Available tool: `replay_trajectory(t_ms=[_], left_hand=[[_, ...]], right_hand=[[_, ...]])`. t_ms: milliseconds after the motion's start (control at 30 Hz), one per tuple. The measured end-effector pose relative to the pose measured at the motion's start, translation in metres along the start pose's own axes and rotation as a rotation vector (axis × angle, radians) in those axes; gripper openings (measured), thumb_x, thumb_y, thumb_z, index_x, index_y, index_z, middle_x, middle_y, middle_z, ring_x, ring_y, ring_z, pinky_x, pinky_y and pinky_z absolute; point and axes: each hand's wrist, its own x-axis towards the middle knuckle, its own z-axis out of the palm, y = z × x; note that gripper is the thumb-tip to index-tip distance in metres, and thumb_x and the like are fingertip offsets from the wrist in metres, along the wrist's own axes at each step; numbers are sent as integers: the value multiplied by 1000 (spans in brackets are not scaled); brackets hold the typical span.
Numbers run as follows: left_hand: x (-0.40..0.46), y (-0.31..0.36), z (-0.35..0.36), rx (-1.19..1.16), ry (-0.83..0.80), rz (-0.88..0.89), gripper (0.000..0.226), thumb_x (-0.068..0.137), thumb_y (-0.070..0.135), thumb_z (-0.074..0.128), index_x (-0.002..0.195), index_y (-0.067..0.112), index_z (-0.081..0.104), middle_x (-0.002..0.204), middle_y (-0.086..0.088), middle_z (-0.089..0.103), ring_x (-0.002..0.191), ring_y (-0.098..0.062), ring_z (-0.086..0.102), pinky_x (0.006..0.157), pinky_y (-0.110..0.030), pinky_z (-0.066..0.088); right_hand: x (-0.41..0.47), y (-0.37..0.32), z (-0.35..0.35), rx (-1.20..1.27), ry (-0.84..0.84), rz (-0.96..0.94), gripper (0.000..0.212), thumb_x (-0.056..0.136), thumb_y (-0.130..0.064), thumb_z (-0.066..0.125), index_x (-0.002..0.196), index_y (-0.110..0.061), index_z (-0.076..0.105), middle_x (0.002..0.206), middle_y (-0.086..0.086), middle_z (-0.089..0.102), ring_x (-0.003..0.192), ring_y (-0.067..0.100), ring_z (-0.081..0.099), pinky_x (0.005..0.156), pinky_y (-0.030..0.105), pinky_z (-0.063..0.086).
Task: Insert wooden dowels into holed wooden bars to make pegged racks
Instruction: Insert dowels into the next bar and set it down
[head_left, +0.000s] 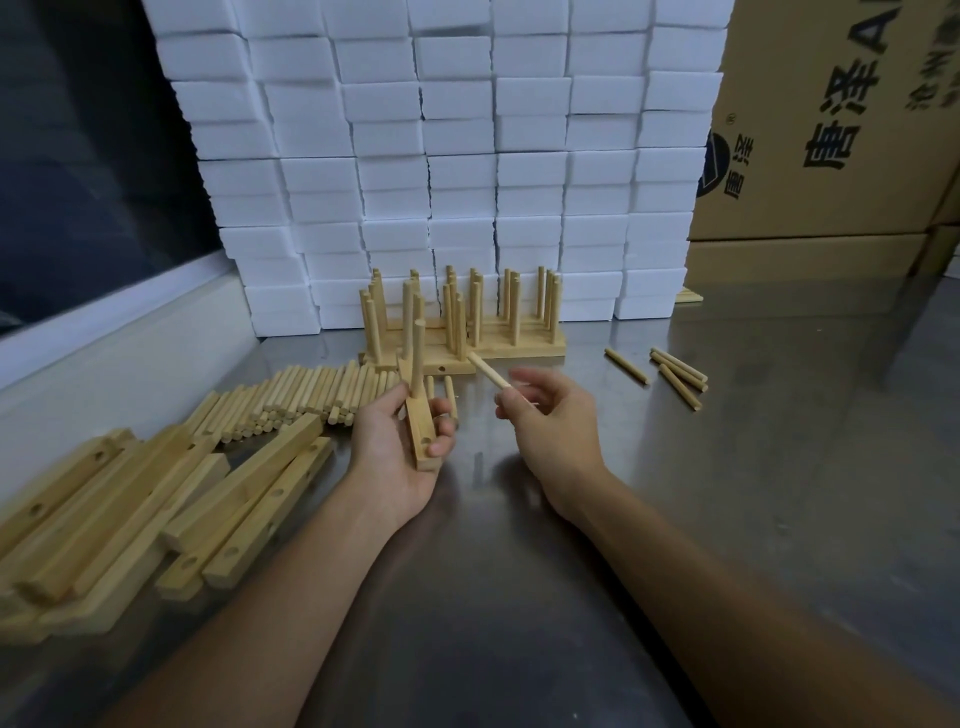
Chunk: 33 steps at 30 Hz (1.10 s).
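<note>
Left hand (400, 447) grasps a bar (422, 431) with one peg (418, 358) upright in it. Right hand (545, 415) pinches a dowel (491, 375).

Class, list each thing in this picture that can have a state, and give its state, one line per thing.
Left hand: grips the holed bar.
Holed bar: held, one dowel upright in it, near hole unfilled.
Right hand: pinches a loose dowel.
Loose dowel: held, not inserted.
Finished racks: pegged, standing on the table.
Spare bars: piled, holes unfilled.
Dowel supply: lying stacked.
Four stray dowels: lying loose.
</note>
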Motion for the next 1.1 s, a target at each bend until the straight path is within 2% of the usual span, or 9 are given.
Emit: replay_trajectory(t_ms=[100, 167, 300, 433, 633, 800, 900, 967, 1100], left_hand=[[1, 0, 0, 0, 2, -2, 28, 104, 27, 38, 93, 7, 55, 63, -8, 55, 46, -15, 47, 32, -19, 31], [1, 0, -1, 0, -3, -3, 27, 104, 27, 38, 95, 7, 54, 64, -8, 54, 47, -15, 48, 34, -19, 32], [2, -1, -2, 3, -4, -8, 25, 104, 28, 40, 99, 7, 54, 66, -8, 54, 48, -15, 50, 36, -20, 35], [3, -1, -1, 0, -5, -11, 24, 104, 27, 40, 103, 7, 53, 67, -9, 54, 48, -15, 51, 36, -20, 36], [5, -1, -3, 1, -36, -10, 23, 105, 27, 40, 109, 7, 52, 66, -8, 51, 49, -16, 49, 37, -20, 36], [8, -2, -4, -20, -47, -8, 22, 105, 27, 40, 106, 9, 53, 61, -5, 47, 53, -16, 46, 47, -24, 40], [9, -2, -6, -59, -66, -31, 23, 104, 28, 40, 103, 9, 53, 63, -2, 44, 53, -14, 43, 57, -26, 39], [9, -3, -7, -81, -71, -37, 23, 104, 28, 41, 104, 9, 53, 63, -2, 44, 51, -12, 41, 57, -25, 37], [11, -3, -7, -109, -71, -51, 21, 104, 27, 40, 98, 11, 51, 62, -2, 45, 50, -13, 40, 57, -25, 34]], right_hand=[[-3, -1, 6, -225, -101, -122, 23, 99, -9, 51, 113, -21, 64, 85, -1, 63, 74, 9, 60, 65, 21, 51], [-6, -1, 9, -265, -89, -192, 10, 99, -23, 53, 98, -23, 63, 77, -5, 60, 65, 5, 54, 57, 23, 47], [-9, -1, 4, -353, 38, -292, 49, 79, -69, 60, 68, -22, 55, 57, -8, 49, 52, 4, 45, 48, 21, 38], [-11, -5, 1, -368, 104, -243, 62, 72, -79, 60, 57, -20, 51, 49, -8, 44, 47, 5, 43, 46, 24, 38], [-7, -3, 0, -432, 105, -178, 56, 80, -69, 62, 58, -18, 53, 49, -7, 48, 49, 8, 47, 50, 27, 39], [-13, -4, 3, -477, 30, -303, 36, 90, -49, 63, 69, -20, 64, 55, -4, 54, 53, 9, 51, 53, 35, 47], [-18, -6, 5, -381, -75, -389, 10, 94, -28, 65, 91, -18, 68, 59, -9, 56, 52, 6, 53, 50, 21, 44], [-19, -11, 3, -178, -155, -273, 6, 90, -17, 70, 94, -13, 71, 64, -4, 64, 50, 4, 56, 47, 17, 44], [-7, -22, -16, 388, -189, 230, 10, 85, -8, 74, 95, -7, 72, 70, 6, 69, 53, 9, 59, 50, 19, 42]])
